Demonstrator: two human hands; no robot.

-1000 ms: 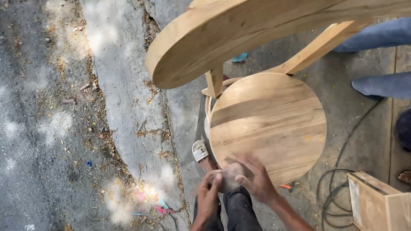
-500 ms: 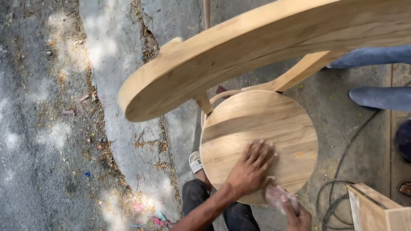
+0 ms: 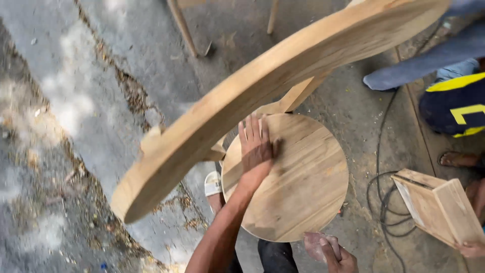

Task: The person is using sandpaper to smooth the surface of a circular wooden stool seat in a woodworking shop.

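The left hand (image 3: 256,151) lies flat, fingers spread, on the round wooden seat (image 3: 298,187). At the seat's near edge, the right hand (image 3: 333,252) grips a pinkish sanding pad (image 3: 314,244).

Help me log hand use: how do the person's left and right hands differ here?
The left hand lies flat, fingers spread, on the round wooden seat; the right hand is curled around a pinkish pad off the seat's near edge. The left arm is stretched out; the right stays close in. Both are bare.
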